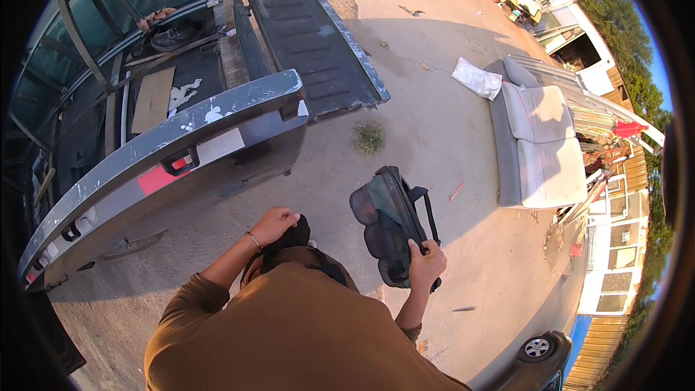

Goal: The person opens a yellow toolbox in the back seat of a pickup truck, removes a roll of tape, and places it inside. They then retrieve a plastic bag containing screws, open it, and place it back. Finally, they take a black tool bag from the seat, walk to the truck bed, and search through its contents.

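Observation:
A black case (391,228) with rounded bulges along one side, a dark see-through panel and a strap handle hangs to my right. My right hand (427,264) is closed on its lower right edge, below the strap. To the left, my left hand (274,226) is curled closed in front of my body, with a bracelet at the wrist. Dark material (293,235) shows right beside its fingers; I cannot tell whether they grip it. My brown top hides much of the ground below.
A truck bed side with a scratched rail (210,112) and a lowered tailgate (311,40) stand at the left. Across the concrete are a tuft of grass (369,137), a worn sofa (539,141) and a white sack (476,78). A car (536,351) is at lower right.

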Tool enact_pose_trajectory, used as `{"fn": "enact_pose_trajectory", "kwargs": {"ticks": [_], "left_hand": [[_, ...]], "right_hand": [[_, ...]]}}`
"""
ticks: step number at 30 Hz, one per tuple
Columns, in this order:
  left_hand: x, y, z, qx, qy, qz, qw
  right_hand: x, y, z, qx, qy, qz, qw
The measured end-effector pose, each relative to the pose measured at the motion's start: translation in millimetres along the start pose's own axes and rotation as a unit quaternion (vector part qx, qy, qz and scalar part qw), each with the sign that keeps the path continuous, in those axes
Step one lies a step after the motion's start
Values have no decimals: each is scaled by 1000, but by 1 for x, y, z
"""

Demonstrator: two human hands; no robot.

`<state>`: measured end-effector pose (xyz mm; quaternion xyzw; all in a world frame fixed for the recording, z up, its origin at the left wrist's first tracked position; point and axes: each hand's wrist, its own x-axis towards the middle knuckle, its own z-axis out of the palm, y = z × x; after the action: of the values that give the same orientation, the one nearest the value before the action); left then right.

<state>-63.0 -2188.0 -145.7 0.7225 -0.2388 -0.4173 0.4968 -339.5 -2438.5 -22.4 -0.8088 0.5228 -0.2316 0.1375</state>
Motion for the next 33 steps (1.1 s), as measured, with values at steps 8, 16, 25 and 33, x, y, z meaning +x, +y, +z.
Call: {"fn": "enact_pose_trajectory", "kwargs": {"ticks": [8, 16, 25, 33], "left_hand": [[100, 68, 34, -115, 41, 71, 990], [218, 188, 14, -45, 148, 133, 979], [343, 206, -35, -407, 336, -7, 849], [344, 196, -16, -396, 417, -145, 805]], "right_hand": [[236, -117, 64, 118, -85, -228, 963], [366, -253, 181, 229, -160, -399, 873], [409, -309, 282, 260, -259, -551, 750], [482, -342, 293, 223, -440, -518, 698]]}}
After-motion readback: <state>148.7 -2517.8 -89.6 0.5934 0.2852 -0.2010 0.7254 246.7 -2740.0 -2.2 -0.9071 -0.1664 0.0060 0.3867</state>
